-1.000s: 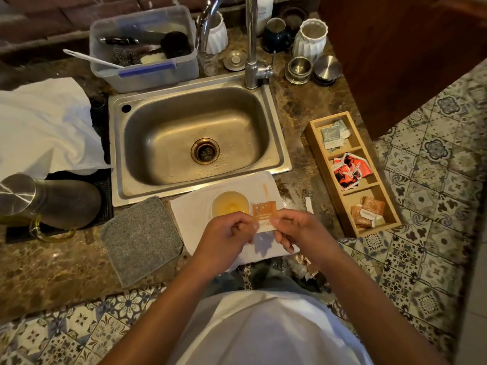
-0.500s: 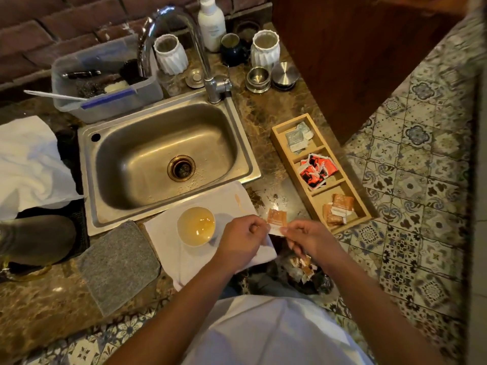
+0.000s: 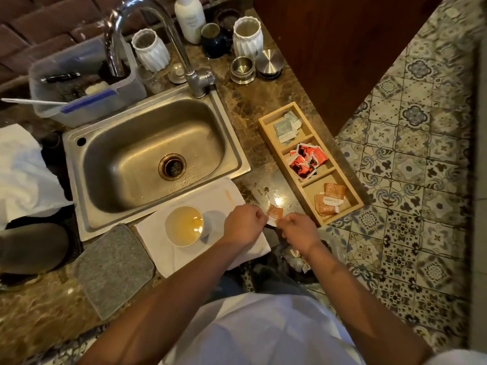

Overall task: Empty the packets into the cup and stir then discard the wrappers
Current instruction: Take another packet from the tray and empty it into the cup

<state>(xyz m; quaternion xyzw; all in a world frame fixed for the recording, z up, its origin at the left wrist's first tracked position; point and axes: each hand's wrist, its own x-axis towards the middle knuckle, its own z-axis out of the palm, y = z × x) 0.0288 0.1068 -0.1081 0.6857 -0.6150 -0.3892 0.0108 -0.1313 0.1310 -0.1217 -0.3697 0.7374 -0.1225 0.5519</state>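
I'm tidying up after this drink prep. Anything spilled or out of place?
Nothing looks spilled. The cup stands upright on the white napkin. A thin orange strip lies loose on it, and both hands hold an orange packet beside the cup.

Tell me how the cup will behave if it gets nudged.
The cup is probably steady but spill-prone: it looks wide and low, with amber liquid near the rim. It sits on a white napkin, so a push may drag the napkin and cup together. It looks ceramic, so likely heavy for its size and breakable.
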